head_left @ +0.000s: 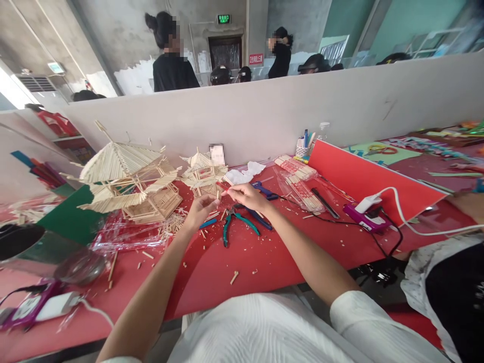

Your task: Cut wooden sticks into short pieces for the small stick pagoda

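My left hand (202, 209) is closed, its thumb and finger pinching a short wooden stick (218, 194) that points upward. Close beside it, my right hand (248, 196) is also in a pinch; whatever lies between its fingertips is too small to make out. Just beneath the hands lie green-handled pliers (245, 222) and a tool with dark blue handles (259, 218). A small pavilion model of wooden sticks (203, 174) stands just behind my hands. To the left is a larger stick pavilion (128, 176) with a pointed roof. A blue glue gun (264, 190) rests beyond my right hand.
Bundles of wooden sticks (302, 189) in plastic lie right of centre, near a black pen-like tool (325, 203). Purple power strips (366, 219) with cables sit on both sides. A red board (363, 176) leans at right; a clear jar (81, 264) lies left. A white partition (264, 118) runs behind.
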`<state>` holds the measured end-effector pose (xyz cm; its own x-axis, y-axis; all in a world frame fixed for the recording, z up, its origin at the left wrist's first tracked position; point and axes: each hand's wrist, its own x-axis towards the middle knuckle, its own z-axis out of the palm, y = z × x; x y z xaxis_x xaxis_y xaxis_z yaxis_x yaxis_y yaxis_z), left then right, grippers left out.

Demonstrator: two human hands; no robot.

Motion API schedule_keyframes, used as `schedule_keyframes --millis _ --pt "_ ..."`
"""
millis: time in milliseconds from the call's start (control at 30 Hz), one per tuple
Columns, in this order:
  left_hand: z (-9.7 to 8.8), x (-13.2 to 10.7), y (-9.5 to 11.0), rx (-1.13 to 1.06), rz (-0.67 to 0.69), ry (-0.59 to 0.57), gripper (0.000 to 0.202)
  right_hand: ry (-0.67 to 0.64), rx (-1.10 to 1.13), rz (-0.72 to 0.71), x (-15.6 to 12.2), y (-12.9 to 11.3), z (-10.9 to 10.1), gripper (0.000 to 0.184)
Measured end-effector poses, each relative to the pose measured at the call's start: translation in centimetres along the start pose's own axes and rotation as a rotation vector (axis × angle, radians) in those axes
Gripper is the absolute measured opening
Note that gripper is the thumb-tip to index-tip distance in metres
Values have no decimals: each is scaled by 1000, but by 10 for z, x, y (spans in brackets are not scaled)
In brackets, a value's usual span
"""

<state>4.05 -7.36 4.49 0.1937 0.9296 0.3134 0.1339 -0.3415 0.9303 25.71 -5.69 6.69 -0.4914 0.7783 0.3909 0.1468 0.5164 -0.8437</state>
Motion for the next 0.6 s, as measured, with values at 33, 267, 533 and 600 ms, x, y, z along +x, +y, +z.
schedule_keyframes --millis 33,267,533,600 --pt "2 0 -2 -10 -6 -33 36 12 -40 -15 1 1 5 44" --pt "13 -1 -10 -39 -54 -117 37 29 -119 -49 2 3 21 39" --pt "14 -2 -3 -64 -36 51 48 -25 -103 -33 3 5 12 39" --pt "12 -2 -2 -79 -8 60 48 -73 -115 -15 3 5 12 41"
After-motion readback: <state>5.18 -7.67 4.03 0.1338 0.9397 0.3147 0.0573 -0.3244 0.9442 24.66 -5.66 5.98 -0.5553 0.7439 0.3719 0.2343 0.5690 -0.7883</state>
